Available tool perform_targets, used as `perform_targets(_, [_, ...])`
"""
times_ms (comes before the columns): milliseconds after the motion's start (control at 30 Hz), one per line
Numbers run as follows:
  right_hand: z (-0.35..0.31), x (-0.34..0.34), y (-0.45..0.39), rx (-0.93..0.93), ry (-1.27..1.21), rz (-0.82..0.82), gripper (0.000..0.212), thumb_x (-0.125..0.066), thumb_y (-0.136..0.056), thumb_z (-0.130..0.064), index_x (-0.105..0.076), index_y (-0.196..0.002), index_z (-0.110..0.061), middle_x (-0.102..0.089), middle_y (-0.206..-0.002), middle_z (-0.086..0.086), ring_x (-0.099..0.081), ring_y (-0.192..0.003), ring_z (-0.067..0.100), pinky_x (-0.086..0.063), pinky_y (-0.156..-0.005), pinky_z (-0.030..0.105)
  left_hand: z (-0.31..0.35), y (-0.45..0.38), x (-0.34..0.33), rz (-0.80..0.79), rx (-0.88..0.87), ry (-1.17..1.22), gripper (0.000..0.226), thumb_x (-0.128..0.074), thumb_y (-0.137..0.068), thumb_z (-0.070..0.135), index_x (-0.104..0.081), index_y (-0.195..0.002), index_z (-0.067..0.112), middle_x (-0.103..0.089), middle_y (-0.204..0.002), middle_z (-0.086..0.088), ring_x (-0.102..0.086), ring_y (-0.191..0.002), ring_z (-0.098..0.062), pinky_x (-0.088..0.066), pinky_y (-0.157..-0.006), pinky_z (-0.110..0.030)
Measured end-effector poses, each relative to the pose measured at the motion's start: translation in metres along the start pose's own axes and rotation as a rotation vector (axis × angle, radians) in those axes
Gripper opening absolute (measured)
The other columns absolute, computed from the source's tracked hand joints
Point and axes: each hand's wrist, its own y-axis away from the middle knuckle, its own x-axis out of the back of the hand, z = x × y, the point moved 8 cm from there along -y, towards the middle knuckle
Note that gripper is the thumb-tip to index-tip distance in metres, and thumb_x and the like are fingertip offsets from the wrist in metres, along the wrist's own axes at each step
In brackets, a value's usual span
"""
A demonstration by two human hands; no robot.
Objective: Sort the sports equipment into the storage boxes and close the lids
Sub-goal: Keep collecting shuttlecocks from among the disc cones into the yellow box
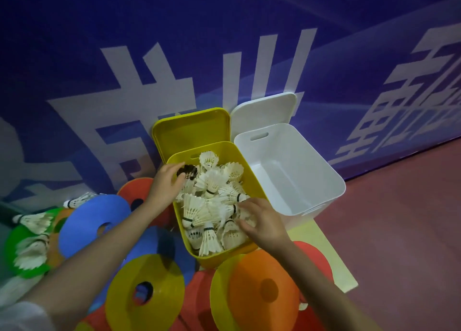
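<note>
Two storage boxes stand side by side against the wall: a yellow box [252, 181] and, touching it at its 3 o'clock side, a white box [331, 178]. Two lids, one yellow lid [192, 128] and one white lid [264, 109], lean upright behind their boxes, so both boxes are uncovered. The yellow box is heaped with white shuttlecocks [212, 206], too many and too overlapped for an exact count; one dark shuttlecock [188, 171] lies at its 10 o'clock corner. The white box shows only bare floor and walls inside.

Two bare hands reach into the yellow box. The left hand [166, 181] has its fingers curled around the dark shuttlecock. The right hand [262, 221] is at the 4 o'clock edge of the pile, fingers spread apart and bent onto the white shuttlecocks; whether they pinch one cannot be told.

At least eight flat disc cones [147, 290] overlap on the floor from 6 to 9 o'clock of the yellow box: blue, yellow, orange, red, green. About four loose shuttlecocks [35, 221] lie on the discs at 9 o'clock.

The floor [399, 231] is reddish court surface, with a pale yellow mat [331, 256] under the boxes. The wall [74, 31] is blue-purple with large white characters, cropped and not readable.
</note>
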Motion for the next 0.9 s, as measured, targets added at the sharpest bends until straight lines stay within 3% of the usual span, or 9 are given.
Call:
perform_targets(100, [-0.028,0.011,-0.003,0.049,0.004,0.110,0.045,-0.049,-0.089,-0.051,-0.065,-0.118,-0.021,-0.059,-0.120,-0.002,-0.047,-0.118,0.015,-0.039,-0.095,0.028,0.001,0.031,0.022,0.061,0.010,0.119,0.032,-0.051,-0.097,0.020,-0.058,-0.129,0.017,-0.050,-0.124,0.001,-0.048,-0.112,-0.008,-0.040,-0.088,-0.008])
perform_targets(167, [-0.048,0.013,-0.012,0.053,-0.028,0.166,0.034,-0.055,-0.092,-0.044,-0.066,-0.115,-0.021,-0.061,-0.115,-0.003,-0.047,-0.115,0.012,-0.038,-0.093,0.027,-0.006,0.051,0.042,0.149,0.039,0.142,0.029,-0.052,-0.097,0.016,-0.061,-0.125,0.014,-0.054,-0.123,0.000,-0.048,-0.113,-0.009,-0.033,-0.089,-0.003])
perform_targets(233, [-0.071,0.009,-0.022,0.053,-0.117,0.193,0.029,-0.057,-0.092,-0.040,-0.067,-0.112,-0.021,-0.062,-0.112,-0.003,-0.049,-0.113,0.012,-0.039,-0.092,0.026,-0.024,0.075,0.063,0.218,0.109,0.181,0.028,-0.052,-0.097,0.016,-0.062,-0.123,0.014,-0.057,-0.124,0.000,-0.050,-0.116,-0.012,-0.034,-0.097,-0.016])
perform_targets(367, [-0.135,-0.027,-0.037,0.144,-0.266,0.140,0.030,-0.054,-0.091,-0.040,-0.069,-0.107,-0.019,-0.064,-0.104,-0.004,-0.056,-0.104,0.012,-0.045,-0.086,0.027,-0.075,0.132,0.102,0.290,0.270,0.248,0.025,-0.052,-0.096,0.014,-0.063,-0.119,0.014,-0.061,-0.120,-0.005,-0.059,-0.107,-0.020,-0.048,-0.093,-0.037])
perform_targets(533, [-0.211,-0.115,-0.032,0.202,-0.379,-0.083,0.025,-0.055,-0.092,-0.032,-0.069,-0.104,-0.015,-0.066,-0.104,0.002,-0.058,-0.098,0.014,-0.045,-0.083,0.027,-0.147,0.220,0.142,0.356,0.416,0.148,0.023,-0.056,-0.094,0.010,-0.063,-0.116,0.010,-0.060,-0.117,-0.010,-0.060,-0.103,-0.024,-0.046,-0.086,-0.033])
perform_targets(733, [-0.247,-0.224,-0.007,0.049,-0.396,-0.317,0.018,-0.059,-0.093,-0.021,-0.070,-0.100,-0.009,-0.068,-0.105,0.006,-0.062,-0.098,0.019,-0.043,-0.080,0.024,-0.207,0.309,0.180,0.429,0.564,-0.044,0.035,-0.066,-0.083,0.002,-0.061,-0.117,0.002,-0.060,-0.115,-0.021,-0.055,-0.110,-0.036,-0.044,-0.094,-0.045])
perform_targets(900, [-0.279,-0.284,0.007,0.035,-0.290,-0.469,0.023,-0.054,-0.095,-0.019,-0.068,-0.109,-0.006,-0.068,-0.108,0.011,-0.062,-0.101,0.024,-0.043,-0.080,0.027,-0.231,0.349,0.167,0.345,0.697,0.054,0.047,-0.060,-0.087,0.006,-0.050,-0.133,0.006,-0.052,-0.124,-0.019,-0.050,-0.115,-0.035,-0.040,-0.098,-0.040])
